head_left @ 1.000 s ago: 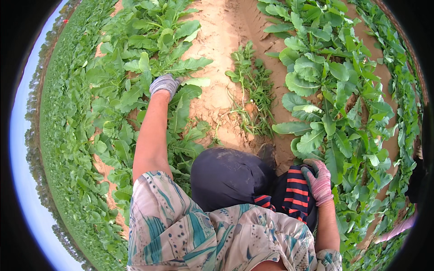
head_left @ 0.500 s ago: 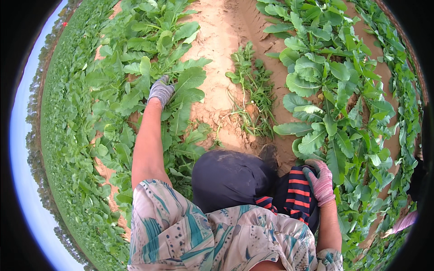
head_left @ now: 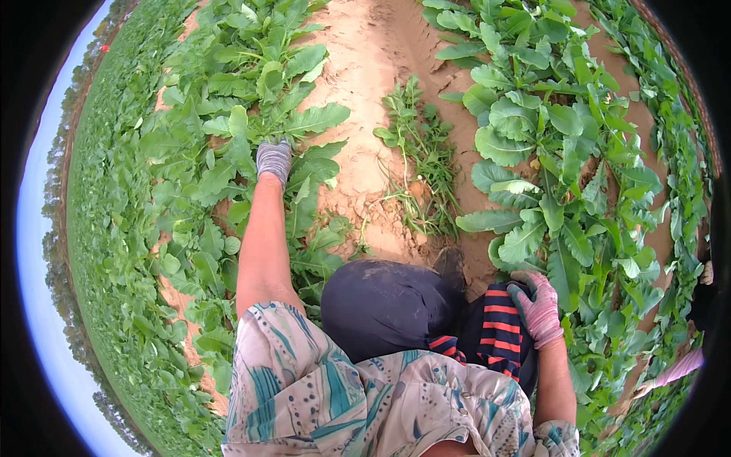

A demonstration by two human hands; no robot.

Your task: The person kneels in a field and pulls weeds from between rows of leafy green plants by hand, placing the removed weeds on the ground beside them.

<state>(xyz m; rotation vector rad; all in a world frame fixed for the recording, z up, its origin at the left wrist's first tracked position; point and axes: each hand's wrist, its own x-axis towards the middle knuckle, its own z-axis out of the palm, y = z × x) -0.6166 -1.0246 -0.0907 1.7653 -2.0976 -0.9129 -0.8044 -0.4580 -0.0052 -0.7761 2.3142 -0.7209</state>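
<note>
My left hand (head_left: 274, 161), in a grey striped knit glove, reaches down into the leafy crop row (head_left: 266, 114) on the left. Green leaves hide its fingertips, so I cannot see whether they grip a stem. A pink and grey glove covers my right hand (head_left: 539, 308), which lies over my bent right knee beside red-and-navy striped cloth (head_left: 501, 327). Its fingers are laid along the knee, with nothing seen in them. Between the rows, a heap of pulled green weeds (head_left: 422, 167) lies on the sandy soil.
Another leafy row (head_left: 525, 137) runs close along my right side. Bare sandy soil (head_left: 358, 68) forms the furrow ahead. My dark-trousered left knee (head_left: 381, 308) is bent in the furrow. At the far right edge, another person's pink sleeve (head_left: 678, 371) reaches into the plants.
My left hand has turned and pushed further in among the leaves, its fingers now mostly covered. My right hand stays on the knee. The other person's sleeve has shifted slightly.
</note>
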